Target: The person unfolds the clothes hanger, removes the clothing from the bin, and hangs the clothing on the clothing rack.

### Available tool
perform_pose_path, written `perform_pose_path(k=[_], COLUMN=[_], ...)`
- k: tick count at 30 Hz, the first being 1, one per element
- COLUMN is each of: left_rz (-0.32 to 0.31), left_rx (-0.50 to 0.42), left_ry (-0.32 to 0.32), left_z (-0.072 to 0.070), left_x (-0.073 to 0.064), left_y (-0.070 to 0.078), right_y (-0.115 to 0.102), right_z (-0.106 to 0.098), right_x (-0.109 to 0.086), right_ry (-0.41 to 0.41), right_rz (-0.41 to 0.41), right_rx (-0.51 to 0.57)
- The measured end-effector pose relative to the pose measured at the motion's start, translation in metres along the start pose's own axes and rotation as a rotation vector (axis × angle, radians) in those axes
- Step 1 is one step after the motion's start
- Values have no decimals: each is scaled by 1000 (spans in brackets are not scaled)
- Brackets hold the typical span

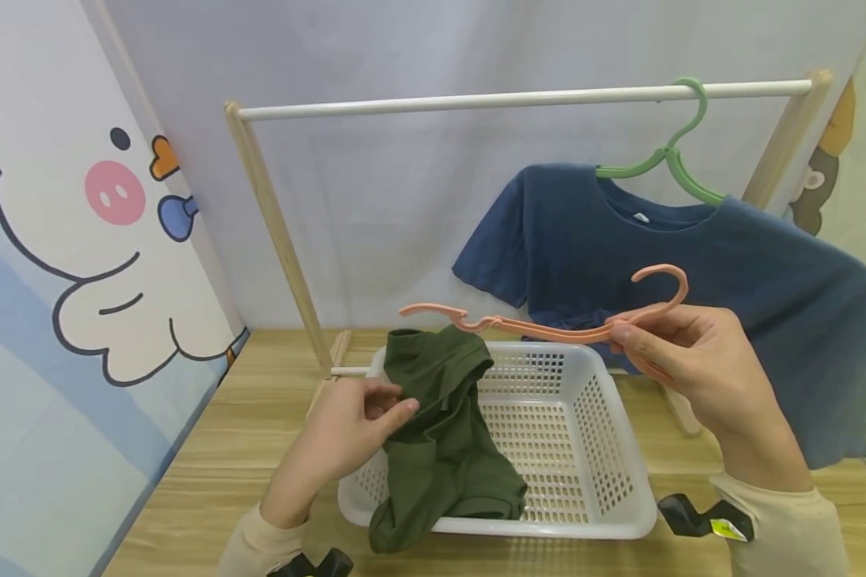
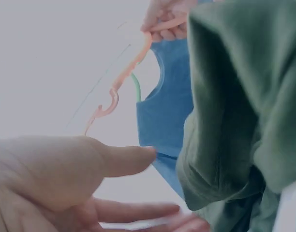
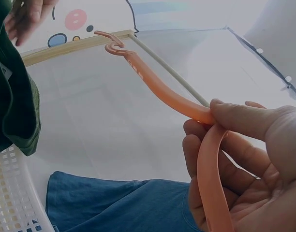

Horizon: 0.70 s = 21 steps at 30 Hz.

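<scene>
My right hand (image 1: 714, 377) pinches a salmon-pink clothes hanger (image 1: 548, 330) near its hook, between thumb and fingers. In the right wrist view one arm of the hanger (image 3: 162, 94) reaches away and the other (image 3: 211, 174) points down across the fingers. A dark green garment (image 1: 440, 433), crumpled, lies over the left part of a white plastic basket (image 1: 548, 529) and hangs over its front rim. Beside the garment is my left hand (image 1: 346, 425), fingers loosely extended. The left wrist view shows a gap between this hand (image 2: 90, 179) and the green cloth (image 2: 225, 121).
Behind the basket stands a rack with a white rail (image 1: 433, 102) and wooden posts. A blue T-shirt (image 1: 657, 280) hangs at its right on a green hanger (image 1: 685, 136). All stand on a wood-grain table (image 1: 209, 481), with a cartoon-printed panel (image 1: 36, 385) at the left.
</scene>
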<state>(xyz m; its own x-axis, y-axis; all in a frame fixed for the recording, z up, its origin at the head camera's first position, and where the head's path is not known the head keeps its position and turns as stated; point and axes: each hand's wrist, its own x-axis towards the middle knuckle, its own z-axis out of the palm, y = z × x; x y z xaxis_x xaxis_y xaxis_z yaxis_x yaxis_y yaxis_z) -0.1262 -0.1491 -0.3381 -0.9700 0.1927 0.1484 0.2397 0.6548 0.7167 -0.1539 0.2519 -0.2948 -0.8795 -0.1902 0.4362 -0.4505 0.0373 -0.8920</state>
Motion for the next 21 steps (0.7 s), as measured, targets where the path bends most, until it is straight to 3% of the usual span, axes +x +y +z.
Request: perform_pose_path(k=[5,11,16,21], left_rz=[-103,-108,-61,-12], left_rx=[58,50,156,159], left_ry=[-69,-216,-212,-161], left_z=[-1,2,11,8], left_x=[-16,-21,-18,-15], left_y=[7,8,8,8], right_y=[0,2,3,3], right_z=[1,3,3,4], right_x=[0,-2,-1,1], right_ry=[-2,-5,3,5], right_rz=[2,-4,4,16], right_rx=[-6,-13,-10,-28])
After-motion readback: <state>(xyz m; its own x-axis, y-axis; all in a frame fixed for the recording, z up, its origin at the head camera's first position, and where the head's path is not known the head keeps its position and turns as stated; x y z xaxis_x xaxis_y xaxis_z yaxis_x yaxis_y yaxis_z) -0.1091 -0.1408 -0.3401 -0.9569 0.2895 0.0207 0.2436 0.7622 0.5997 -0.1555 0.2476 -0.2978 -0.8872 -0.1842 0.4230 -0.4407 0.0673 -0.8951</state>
